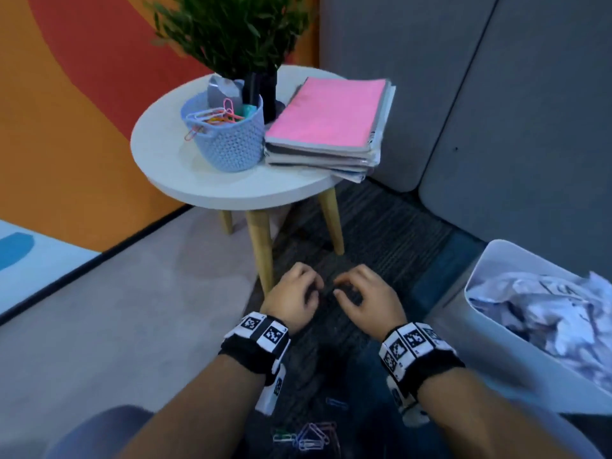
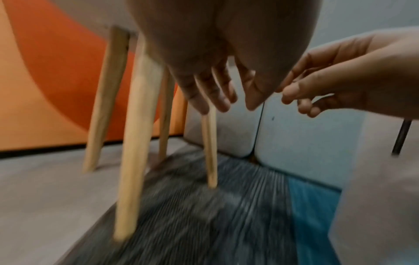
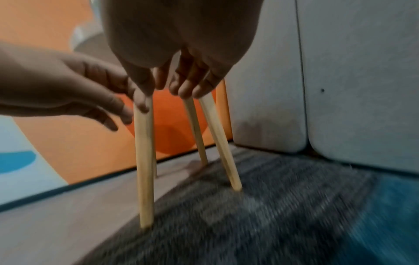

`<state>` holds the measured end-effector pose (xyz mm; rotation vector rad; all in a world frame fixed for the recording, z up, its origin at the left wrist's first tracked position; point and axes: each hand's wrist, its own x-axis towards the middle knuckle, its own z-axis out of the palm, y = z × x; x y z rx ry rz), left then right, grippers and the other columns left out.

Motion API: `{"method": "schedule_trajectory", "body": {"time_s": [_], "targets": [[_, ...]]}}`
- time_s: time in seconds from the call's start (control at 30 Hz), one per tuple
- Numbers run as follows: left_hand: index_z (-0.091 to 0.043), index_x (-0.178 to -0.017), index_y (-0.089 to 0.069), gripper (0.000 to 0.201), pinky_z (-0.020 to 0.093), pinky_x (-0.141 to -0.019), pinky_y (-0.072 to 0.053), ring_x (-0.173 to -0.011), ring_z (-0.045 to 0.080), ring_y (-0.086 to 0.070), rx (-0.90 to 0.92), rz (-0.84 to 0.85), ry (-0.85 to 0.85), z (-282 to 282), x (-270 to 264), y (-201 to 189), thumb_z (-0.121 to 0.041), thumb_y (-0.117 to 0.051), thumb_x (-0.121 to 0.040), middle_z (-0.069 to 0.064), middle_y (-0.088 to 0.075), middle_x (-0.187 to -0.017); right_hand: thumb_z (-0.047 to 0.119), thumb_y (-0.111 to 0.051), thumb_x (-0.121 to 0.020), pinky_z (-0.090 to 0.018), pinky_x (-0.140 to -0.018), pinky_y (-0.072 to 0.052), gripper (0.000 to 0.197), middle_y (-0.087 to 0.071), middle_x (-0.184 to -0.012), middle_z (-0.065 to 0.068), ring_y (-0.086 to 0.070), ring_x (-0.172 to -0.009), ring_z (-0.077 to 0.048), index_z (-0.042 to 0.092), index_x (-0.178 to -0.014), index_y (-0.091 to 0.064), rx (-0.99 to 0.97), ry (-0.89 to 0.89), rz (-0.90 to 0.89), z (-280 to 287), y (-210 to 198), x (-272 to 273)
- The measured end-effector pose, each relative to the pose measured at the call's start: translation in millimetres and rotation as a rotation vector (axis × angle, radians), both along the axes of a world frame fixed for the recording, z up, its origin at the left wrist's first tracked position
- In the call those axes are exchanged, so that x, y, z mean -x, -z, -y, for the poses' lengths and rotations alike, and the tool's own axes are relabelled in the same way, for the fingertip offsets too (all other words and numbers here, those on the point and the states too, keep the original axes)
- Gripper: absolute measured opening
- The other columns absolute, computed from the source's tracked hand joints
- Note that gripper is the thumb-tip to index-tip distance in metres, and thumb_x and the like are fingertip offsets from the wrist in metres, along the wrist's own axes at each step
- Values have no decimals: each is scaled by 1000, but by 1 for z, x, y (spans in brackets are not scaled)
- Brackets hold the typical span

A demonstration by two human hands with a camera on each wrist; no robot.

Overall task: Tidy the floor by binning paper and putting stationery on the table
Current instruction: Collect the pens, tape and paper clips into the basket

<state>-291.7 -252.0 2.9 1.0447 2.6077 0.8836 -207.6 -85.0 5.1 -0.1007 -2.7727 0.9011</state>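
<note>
Paper clips, number unclear through blur, lie on the floor near both wrists. Left hand and right hand: each grip loosely curled, holding nothing. One basket and one folder stack sit on the surface; one bin holds crumpled paper.

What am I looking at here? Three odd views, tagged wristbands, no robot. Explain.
No robot: a person wears one head camera and one on each wrist. The head view looks down at the left hand and right hand, both loosely curled above the carpet, with nothing in either grip. The wrist views look along each hand toward the table's wooden legs. On the round table stand a blue basket of paper clips, a plant and a pink-topped stack of folders. The bin holds crumpled paper. Loose paper clips lie on the floor.
</note>
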Motion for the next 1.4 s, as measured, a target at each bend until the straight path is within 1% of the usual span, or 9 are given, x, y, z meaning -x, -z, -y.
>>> {"method": "schedule_trajectory", "body": {"time_s": [0.13, 0.27, 0.47, 0.63, 0.83, 1.0, 1.13, 1.27, 1.4], "targets": [[-18, -111, -56, 22, 34, -93, -43, -107, 23, -50, 287, 236, 0, 24, -20, 76, -16, -51, -89, 3, -43, -120, 32, -52, -92, -32, -75, -50, 20, -52, -107, 4, -55, -96, -15, 24, -108, -60, 8, -69, 328, 8, 66, -18], [-18, -116, -53, 28, 36, -94, -43, -111, 26, -48, 465, 403, -17, 40, -44, 122, -12, -49, -89, 6, -39, -125, 26, -51, -92, -34, -82, -49, 20, -51, -113, 0, -53, -103, -19, 22, -109, -60, 23, -117, 535, 23, 114, -31], [-27, -131, -46, 44, 43, -102, -41, -129, 32, -35, 606, 443, -45, 58, -91, 175, -12, -47, -90, 7, -30, -144, 24, -45, -95, -38, -94, -46, 30, -44, -129, -6, -42, -122, -27, 19, -123, -55, 6, -167, 790, 49, 173, -56], [-36, -150, -10, 60, 46, -110, -35, -147, 30, 5, 770, 536, -67, 70, -143, 194, -22, -39, -99, 1, 12, -160, 32, -43, -97, -43, -115, -29, 58, 1, -160, 2, 1, -147, -25, 23, -149, -20, -62, -219, 1016, 70, 194, -92], [-24, -151, 7, 62, 43, -118, -20, -145, 31, 16, 808, 557, -24, 84, -179, 203, -30, -31, -102, 6, 22, -157, 60, -55, -83, -49, -117, -22, 100, 28, -155, -1, 22, -144, -30, 24, -150, 9, -225, -445, 1133, 91, 190, -128], [-24, -151, 5, 70, 43, -115, -26, -146, 32, 10, 803, 569, -24, 84, -192, 196, -30, -41, -99, 4, 17, -158, 45, -65, -84, -49, -108, -35, 96, 13, -159, 2, 10, -146, -29, 27, -150, 1, -301, -548, 1123, 97, 184, -139], [-26, -150, -10, 75, 46, -110, -32, -137, 36, -19, 769, 487, -24, 80, -196, 197, -43, -53, -91, 9, -13, -153, 47, -67, -82, -46, -114, -25, 95, -3, -158, -3, -5, -145, -31, 21, -150, -6, -349, -574, 1033, 102, 184, -143], [-25, -147, -16, 78, 43, -106, -37, -133, 36, -26, 810, 516, -27, 72, -198, 208, -51, -57, -87, 10, -20, -149, 37, -63, -87, -44, -113, -29, 78, -13, -155, -7, -18, -140, -33, 18, -146, -16, -387, -538, 980, 111, 188, -144], [-19, -142, -24, 63, 40, -103, -40, -129, 34, -33, 776, 511, -79, 64, -191, 207, -28, -59, -92, 12, -23, -145, 20, -51, -95, -42, -103, -40, 46, -24, -149, -6, -27, -133, -33, 16, -138, -35, -328, -518, 941, 103, 188, -140]]}}
